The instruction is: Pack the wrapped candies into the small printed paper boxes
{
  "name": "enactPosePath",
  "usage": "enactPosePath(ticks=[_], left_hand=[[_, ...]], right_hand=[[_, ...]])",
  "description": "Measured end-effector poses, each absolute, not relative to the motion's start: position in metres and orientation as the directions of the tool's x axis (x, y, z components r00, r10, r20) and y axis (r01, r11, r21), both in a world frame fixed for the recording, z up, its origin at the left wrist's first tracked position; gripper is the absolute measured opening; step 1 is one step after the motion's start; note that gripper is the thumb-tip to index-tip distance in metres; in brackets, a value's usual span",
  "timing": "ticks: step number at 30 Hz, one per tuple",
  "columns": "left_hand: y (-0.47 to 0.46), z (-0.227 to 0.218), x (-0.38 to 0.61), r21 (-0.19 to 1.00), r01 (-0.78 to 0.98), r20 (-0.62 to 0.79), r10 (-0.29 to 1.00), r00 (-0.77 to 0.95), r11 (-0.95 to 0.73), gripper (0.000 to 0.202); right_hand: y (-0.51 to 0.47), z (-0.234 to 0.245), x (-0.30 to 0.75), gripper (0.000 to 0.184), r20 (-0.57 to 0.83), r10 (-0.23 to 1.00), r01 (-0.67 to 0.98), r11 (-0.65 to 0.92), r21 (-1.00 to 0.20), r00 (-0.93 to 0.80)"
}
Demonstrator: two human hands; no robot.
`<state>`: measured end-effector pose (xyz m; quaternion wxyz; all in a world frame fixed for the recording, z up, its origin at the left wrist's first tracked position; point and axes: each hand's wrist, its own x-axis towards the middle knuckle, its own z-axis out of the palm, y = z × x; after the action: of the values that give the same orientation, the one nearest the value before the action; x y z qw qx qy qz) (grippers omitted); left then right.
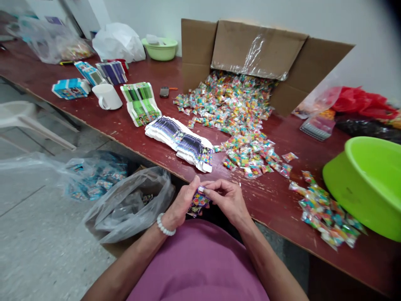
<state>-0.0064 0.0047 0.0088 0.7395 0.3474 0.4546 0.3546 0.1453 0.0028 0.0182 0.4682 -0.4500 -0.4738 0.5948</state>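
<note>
Just off the table's front edge, my left hand (184, 200) holds a small purple printed candy box (199, 202). My right hand (228, 198) pinches the white flap at the top of that same box, thumb and fingers pressed together. How many boxes are in the grip I cannot tell. Beyond my hands a fanned row of flat purple boxes (180, 140) lies on the table. Small clear packets of coloured candy (247, 150) spread out to the right of that row.
A cardboard carton (257, 48) lies tipped, spilling candy packets. A green basin (360, 184) stands at right. Green boxes (140, 103), a white mug (107, 97) and blue boxes (71, 88) sit at left. An open plastic-lined box (128, 209) is on the floor, left of me.
</note>
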Motion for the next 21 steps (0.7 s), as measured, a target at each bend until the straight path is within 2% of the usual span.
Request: enactPosePath(ticks=[4,6,8,10,13,15,17,18,21], left_hand=[[0.003,0.007,-0.007,0.776,-0.323,-0.444,0.833,0.329,0.541,0.044],[0.0,0.005,-0.004,0.731,-0.391,-0.447,0.825,0.345,0.559,0.04],[0.0,0.002,-0.002,0.744,-0.409,-0.417,0.845,0.334,0.529,0.039],[0.002,0.001,-0.008,0.817,-0.364,-0.373,0.891,0.258,0.447,0.038],[0.006,0.002,-0.037,0.947,-0.131,-0.298,0.955,-0.007,0.294,0.042],[0.01,0.003,-0.07,0.966,0.169,-0.15,0.958,-0.244,0.195,0.042],[0.013,0.0,-0.105,0.818,0.541,0.021,0.929,-0.37,0.197,0.043],[0.015,-0.003,-0.119,0.738,0.644,0.082,0.922,-0.379,0.199,0.045],[0.016,-0.012,-0.14,0.681,0.707,0.127,0.92,-0.372,0.192,0.048]], right_hand=[[-0.006,0.012,0.147,0.008,0.152,0.963,0.08,0.174,-0.982,-0.224],[-0.012,0.005,0.148,0.007,0.237,0.942,0.161,0.279,-0.947,-0.24],[-0.015,-0.003,0.147,0.016,0.231,0.935,0.23,0.295,-0.927,-0.27],[-0.014,-0.008,0.147,0.025,0.197,0.93,0.283,0.288,-0.915,-0.31],[0.0,-0.013,0.148,0.031,0.182,0.954,0.35,0.26,-0.9,-0.239],[0.016,-0.016,0.15,0.029,0.22,0.967,0.457,0.256,-0.852,-0.132],[0.036,-0.022,0.152,0.028,0.316,0.944,0.594,0.306,-0.744,-0.091],[0.045,-0.026,0.153,0.03,0.368,0.924,0.653,0.34,-0.676,-0.1],[0.064,-0.038,0.153,0.039,0.433,0.889,0.771,0.379,-0.512,-0.15]])
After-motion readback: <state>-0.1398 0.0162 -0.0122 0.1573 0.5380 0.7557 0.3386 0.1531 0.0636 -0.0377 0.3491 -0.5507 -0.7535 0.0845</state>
